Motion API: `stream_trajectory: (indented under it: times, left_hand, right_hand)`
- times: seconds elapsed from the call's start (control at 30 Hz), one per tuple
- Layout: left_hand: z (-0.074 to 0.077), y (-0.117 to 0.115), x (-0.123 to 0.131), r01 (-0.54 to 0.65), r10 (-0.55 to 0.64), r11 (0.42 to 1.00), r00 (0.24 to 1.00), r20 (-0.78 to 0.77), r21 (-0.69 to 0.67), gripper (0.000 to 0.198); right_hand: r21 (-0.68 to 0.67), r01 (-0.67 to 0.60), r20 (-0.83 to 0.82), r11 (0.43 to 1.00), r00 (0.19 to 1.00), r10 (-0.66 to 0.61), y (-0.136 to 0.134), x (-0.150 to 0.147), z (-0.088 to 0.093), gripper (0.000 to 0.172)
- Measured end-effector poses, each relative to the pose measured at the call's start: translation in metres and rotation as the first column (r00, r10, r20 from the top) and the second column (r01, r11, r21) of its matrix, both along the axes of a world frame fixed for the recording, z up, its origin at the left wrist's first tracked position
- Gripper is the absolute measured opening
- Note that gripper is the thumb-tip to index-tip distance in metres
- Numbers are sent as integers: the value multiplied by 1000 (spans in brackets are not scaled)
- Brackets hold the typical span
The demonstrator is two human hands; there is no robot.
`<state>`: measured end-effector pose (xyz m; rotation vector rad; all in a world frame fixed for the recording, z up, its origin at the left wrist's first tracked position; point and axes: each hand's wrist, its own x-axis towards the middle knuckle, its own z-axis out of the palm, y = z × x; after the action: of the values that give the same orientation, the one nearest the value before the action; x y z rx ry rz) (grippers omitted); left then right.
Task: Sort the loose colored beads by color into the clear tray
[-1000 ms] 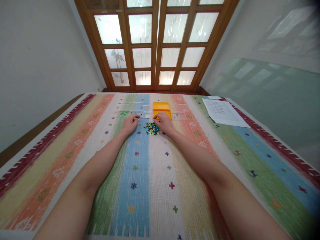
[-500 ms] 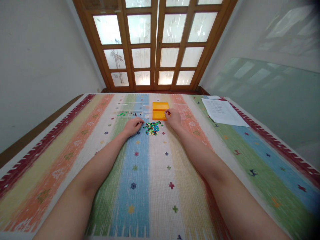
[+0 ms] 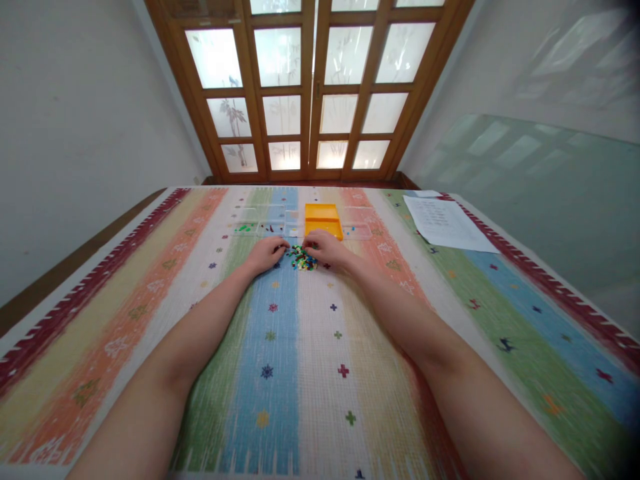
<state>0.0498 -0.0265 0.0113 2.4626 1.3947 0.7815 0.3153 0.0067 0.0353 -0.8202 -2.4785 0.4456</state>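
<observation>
Lying in clear tray (image 3: 271, 215), green pieces (image 3: 245, 228)

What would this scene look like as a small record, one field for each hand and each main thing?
Pile: small multicoloured pieces
Left hand: fingers curled, left of the pile; contents unclear
Right hand: fingertips at the pile; any held piece indiscernible
Beyond: yellow tray
Left of tray: clear compartments with green pieces and dark red pieces
Right of tray: blue piece
Far right: printed sheet
Surface: striped cloth
</observation>
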Motion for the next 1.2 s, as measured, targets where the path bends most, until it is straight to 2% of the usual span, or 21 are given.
stream_trajectory:
  times: [0.1, 0.23, 0.53, 0.7, 1.0, 1.2]
  left_hand:
    - [0, 0, 0, 10, -10, 1000, 1000, 13, -5, 27]
    - [-1, 1, -1, 4, -4, 1000, 1000, 16, -13, 26]
    - [1, 0, 0, 4, -3, 999, 1000, 12, -32, 28]
    - [1, 0, 0, -8, 9, 999, 1000, 11, -41, 27]
    - [1, 0, 0, -3, 4, 999, 1000, 19, -43, 27]
    - [0, 1, 0, -8, 8, 999, 1000, 13, -46, 27]
  right_hand:
    - [-46, -134, 120, 990, 983, 138, -11, -3, 10, 9]
    - [-85, -187, 222, 979, 954, 201, -15, 2, 17, 9]
    - [-93, -141, 251, 986, 955, 160, -9, 7, 11, 15]
    - [-99, -175, 218, 980, 957, 193, -13, 6, 13, 17]
    - [66, -103, 316, 992, 946, 77, -16, 4, 13, 9]
    - [99, -102, 290, 990, 954, 69, -22, -2, 12, 8]
